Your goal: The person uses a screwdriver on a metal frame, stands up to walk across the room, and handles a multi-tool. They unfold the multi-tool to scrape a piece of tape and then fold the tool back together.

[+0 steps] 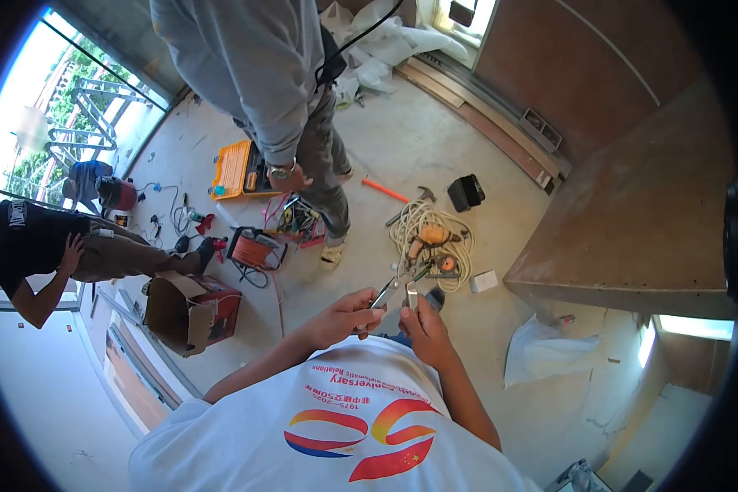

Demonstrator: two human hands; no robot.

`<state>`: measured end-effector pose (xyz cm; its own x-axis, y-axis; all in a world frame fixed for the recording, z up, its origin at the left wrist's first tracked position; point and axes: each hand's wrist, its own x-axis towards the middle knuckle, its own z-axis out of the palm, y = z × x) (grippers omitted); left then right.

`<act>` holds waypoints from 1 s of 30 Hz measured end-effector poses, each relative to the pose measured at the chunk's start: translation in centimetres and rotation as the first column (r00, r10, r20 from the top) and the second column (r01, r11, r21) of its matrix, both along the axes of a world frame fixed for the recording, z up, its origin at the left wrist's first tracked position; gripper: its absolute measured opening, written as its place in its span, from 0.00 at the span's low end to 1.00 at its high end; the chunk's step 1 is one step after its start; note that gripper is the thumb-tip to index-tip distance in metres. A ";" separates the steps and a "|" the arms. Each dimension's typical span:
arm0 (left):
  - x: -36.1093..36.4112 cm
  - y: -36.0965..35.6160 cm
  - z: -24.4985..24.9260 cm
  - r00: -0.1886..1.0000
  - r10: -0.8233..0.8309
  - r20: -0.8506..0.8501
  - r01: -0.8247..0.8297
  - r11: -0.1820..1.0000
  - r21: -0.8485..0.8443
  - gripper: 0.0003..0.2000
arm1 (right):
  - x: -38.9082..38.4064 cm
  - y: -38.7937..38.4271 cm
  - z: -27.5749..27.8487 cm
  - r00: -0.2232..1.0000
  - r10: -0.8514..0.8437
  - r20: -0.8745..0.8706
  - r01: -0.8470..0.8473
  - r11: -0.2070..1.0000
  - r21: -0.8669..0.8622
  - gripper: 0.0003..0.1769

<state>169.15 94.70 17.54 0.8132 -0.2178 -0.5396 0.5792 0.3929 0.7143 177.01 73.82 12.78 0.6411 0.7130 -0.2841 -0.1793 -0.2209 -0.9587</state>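
Note:
In front of the white shirt, both my hands are raised close together at the centre of the view. My left hand (344, 318) is closed round one handle of a metal hand tool (399, 283), which looks like pliers. The fingers of my right hand (426, 330) wrap round the tool's other handle. Its handles are spread apart, and its jaws point away from me. Beyond the tool, on the floor, lie a coiled pale cord (459, 238) and an orange power drill (431, 238).
One person (246, 74) in grey stands ahead; another person (41, 246) is at the left. Around them are an orange toolbox (232, 168), a red cable reel (254, 250), a cardboard box (175, 316), a hammer (394, 193) and a white bag (545, 351). A brown panel (631, 205) rises right.

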 end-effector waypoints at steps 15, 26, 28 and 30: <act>33.4 -6.7 0.0 0.916 0.378 -0.133 -0.395 0.907 -0.147 0.21 | 31.6 -2.0 -0.3 0.984 -0.175 -0.024 0.176 0.976 0.128 0.19; 66.6 18.1 3.7 0.785 0.554 0.276 -0.578 0.816 0.007 0.10 | 71.9 26.6 5.2 0.950 0.183 0.253 -0.218 0.969 0.119 0.19; 68.5 21.4 6.6 0.734 0.628 0.259 -0.637 0.769 -0.062 0.09 | 76.6 31.4 10.0 0.871 0.381 0.311 -0.388 0.921 -0.042 0.18; 69.6 24.9 8.0 0.645 0.701 0.305 -0.719 0.692 -0.070 0.08 | 80.2 37.1 13.3 0.726 0.592 0.350 -0.593 0.796 -0.117 0.18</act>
<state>238.78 119.59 25.58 0.8211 0.5134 -0.2492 -0.0949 0.5535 0.8274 257.22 110.91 26.05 0.1410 0.9823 -0.1230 0.3350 -0.1642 -0.9278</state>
